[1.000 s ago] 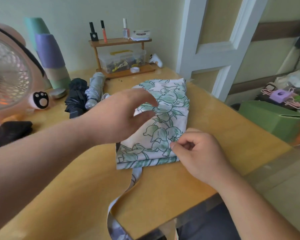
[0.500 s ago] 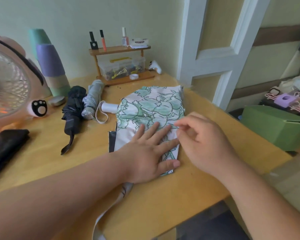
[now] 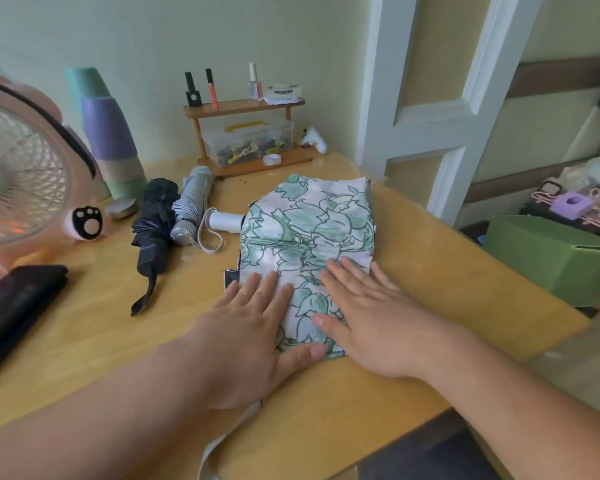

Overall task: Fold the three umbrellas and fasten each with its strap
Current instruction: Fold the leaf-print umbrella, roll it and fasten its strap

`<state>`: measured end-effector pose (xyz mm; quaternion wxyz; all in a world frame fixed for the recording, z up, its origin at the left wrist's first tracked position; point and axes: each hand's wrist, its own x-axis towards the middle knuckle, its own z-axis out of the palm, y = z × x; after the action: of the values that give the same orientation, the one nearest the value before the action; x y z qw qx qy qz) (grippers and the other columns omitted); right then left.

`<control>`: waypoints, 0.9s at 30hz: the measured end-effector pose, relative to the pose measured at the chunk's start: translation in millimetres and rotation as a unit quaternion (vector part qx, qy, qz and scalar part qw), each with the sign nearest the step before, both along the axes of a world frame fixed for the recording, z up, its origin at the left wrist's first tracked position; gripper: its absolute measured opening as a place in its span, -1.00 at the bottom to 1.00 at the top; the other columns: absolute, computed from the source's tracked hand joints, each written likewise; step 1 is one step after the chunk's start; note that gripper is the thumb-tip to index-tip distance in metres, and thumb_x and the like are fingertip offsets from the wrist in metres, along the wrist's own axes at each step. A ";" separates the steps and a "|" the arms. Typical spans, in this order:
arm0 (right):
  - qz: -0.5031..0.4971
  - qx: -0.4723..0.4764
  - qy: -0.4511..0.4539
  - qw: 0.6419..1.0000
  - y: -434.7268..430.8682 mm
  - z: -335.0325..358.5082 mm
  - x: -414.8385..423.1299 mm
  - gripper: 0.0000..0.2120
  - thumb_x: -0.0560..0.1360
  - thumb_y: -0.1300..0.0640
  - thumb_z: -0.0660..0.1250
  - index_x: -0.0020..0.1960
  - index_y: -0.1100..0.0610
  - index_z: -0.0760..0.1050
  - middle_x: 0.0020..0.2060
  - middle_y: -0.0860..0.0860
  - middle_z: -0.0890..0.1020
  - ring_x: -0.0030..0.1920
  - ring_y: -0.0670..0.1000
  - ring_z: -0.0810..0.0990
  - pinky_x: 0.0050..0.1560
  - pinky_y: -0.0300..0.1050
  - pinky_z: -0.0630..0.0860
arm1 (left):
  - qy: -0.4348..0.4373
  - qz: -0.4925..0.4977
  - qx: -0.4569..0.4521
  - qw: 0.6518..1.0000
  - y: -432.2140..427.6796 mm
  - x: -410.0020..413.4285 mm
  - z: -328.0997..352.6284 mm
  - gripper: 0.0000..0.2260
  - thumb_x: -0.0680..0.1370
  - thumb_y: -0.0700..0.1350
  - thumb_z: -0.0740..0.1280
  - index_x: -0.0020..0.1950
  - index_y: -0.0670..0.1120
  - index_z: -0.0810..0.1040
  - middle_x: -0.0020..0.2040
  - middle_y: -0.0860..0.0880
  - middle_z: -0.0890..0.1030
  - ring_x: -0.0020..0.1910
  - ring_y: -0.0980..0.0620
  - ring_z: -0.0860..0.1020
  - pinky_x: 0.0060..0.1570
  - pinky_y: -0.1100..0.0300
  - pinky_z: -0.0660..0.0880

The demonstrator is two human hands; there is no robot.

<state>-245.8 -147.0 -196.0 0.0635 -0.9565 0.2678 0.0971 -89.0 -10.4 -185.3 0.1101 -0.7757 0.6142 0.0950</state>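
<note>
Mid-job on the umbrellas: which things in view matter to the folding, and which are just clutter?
Job:
floral umbrella, pressed flat under the left hand and right hand
black umbrella
silver umbrella

Lying about:
fan
stacked cups
wooden shelf
black pouch
green box

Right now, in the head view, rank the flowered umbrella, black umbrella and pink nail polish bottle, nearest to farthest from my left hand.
1. Flowered umbrella: under the left hand, touching.
2. Black umbrella: left of it, on the table.
3. Pink nail polish bottle: on the shelf at the back.
</note>
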 end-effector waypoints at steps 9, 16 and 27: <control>-0.017 0.007 -0.001 1.000 10.3 3.1 -2.3 -0.31 0.65 -0.28 -0.20 0.63 0.03 -0.34 0.58 -0.08 -0.40 0.53 -0.11 -0.48 0.58 0.07 -0.36 | 0.034 -0.080 -0.113 0.990 -53.7 0.7 -0.4 -0.40 0.69 0.22 -0.09 0.68 0.00 -0.08 0.68 -0.02 -0.14 0.64 0.01 -0.21 0.60 0.04 -0.21; 0.009 0.112 -0.035 0.993 9.7 25.3 -33.9 -0.36 0.66 -0.22 0.10 0.62 -0.17 -0.13 0.55 -0.29 -0.26 0.44 -0.38 -0.43 0.49 -0.31 -0.38 | 0.021 -0.036 -0.071 0.997 -30.3 -0.3 -20.1 -0.31 0.52 0.42 -0.25 0.61 0.25 -0.29 0.62 0.05 -0.36 0.59 -0.08 -0.40 0.58 -0.03 -0.31; -0.341 0.197 -0.490 0.778 -102.2 62.5 47.8 -0.50 0.35 0.17 0.48 0.22 0.37 0.56 0.08 0.22 0.67 0.10 0.22 0.64 0.14 0.07 0.56 | 0.024 -0.026 -0.080 0.996 -30.8 1.2 -21.5 -0.27 0.47 0.56 -0.19 0.56 0.35 -0.37 0.60 -0.01 -0.43 0.58 -0.15 -0.41 0.58 -0.09 -0.32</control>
<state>-198.0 -249.1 -133.6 0.4021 -0.6873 0.4846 -0.3619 -87.8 -41.2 -206.8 0.0358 -0.7631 0.6424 0.0612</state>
